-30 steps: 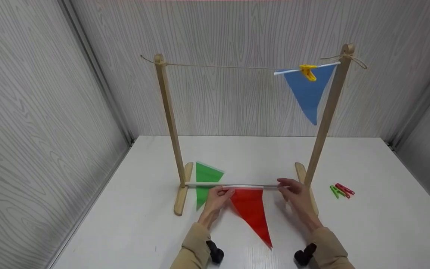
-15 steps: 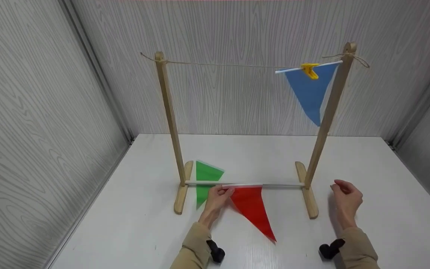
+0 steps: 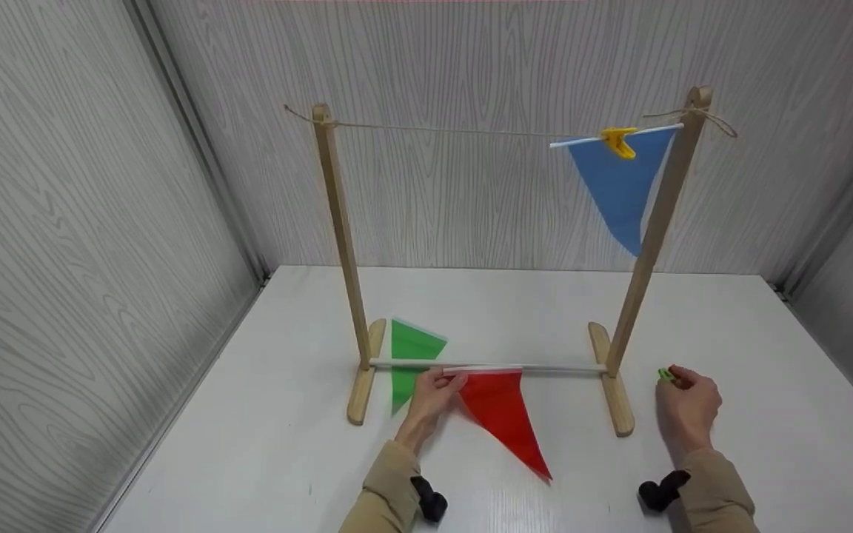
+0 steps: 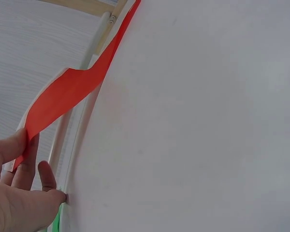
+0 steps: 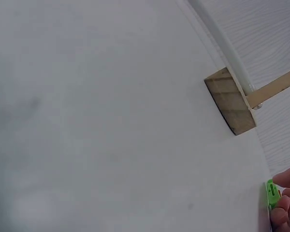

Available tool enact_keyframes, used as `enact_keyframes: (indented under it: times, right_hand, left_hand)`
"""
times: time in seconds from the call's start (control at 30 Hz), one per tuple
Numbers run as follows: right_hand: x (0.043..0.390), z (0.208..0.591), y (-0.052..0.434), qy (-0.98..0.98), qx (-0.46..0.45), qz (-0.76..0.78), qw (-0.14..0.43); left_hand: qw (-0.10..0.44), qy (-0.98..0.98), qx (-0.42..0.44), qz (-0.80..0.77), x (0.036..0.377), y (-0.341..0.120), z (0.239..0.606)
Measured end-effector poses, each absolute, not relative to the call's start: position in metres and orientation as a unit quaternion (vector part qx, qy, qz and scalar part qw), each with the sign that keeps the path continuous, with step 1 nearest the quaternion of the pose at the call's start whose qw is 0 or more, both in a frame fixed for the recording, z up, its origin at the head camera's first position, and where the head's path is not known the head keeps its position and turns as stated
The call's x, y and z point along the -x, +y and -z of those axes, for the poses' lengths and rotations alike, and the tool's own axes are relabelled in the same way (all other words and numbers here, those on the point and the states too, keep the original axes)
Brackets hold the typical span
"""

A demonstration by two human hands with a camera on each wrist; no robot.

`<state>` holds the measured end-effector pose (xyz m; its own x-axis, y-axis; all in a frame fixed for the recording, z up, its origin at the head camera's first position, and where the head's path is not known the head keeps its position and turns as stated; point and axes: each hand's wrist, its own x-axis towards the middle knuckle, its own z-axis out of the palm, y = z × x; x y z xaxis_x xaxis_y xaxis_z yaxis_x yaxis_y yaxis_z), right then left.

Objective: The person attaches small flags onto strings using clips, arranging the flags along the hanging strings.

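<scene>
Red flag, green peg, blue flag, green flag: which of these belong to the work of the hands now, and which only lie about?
In hand: red flag, held by left hand; green peg, at right hand.
Lying about: green flag; blue flag with yellow peg.

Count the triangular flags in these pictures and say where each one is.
3. The blue flag is pegged to the string; the green flag lies on the table; the left hand holds the red flag.
</scene>
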<state>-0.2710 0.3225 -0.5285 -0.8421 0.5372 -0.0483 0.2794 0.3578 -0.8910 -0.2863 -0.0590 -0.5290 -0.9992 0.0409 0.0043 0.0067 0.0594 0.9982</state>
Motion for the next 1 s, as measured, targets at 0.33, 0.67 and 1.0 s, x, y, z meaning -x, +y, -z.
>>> enact_keyframes:
  times: [0.33, 0.67, 1.0]
  right_hand:
    - [0.2725, 0.5334, 0.3236, -0.817, 0.243, -0.506, 0.137]
    - [0.2717, 0.5355, 0.3228, -0.831, 0.215, -0.491, 0.145]
    - [0.2656, 0.5357, 0.3256, -0.823, 0.225, -0.505, 0.130]
  left_hand:
    - [0.016, 0.735, -0.022, -0.678, 0.2871, -0.0612, 0.5287]
    - [0.025, 0.737, -0.026, -0.675, 0.2899, -0.0631, 0.5290]
    - [0.019, 0.736, -0.032, -0.676, 0.2889, -0.0623, 0.5306]
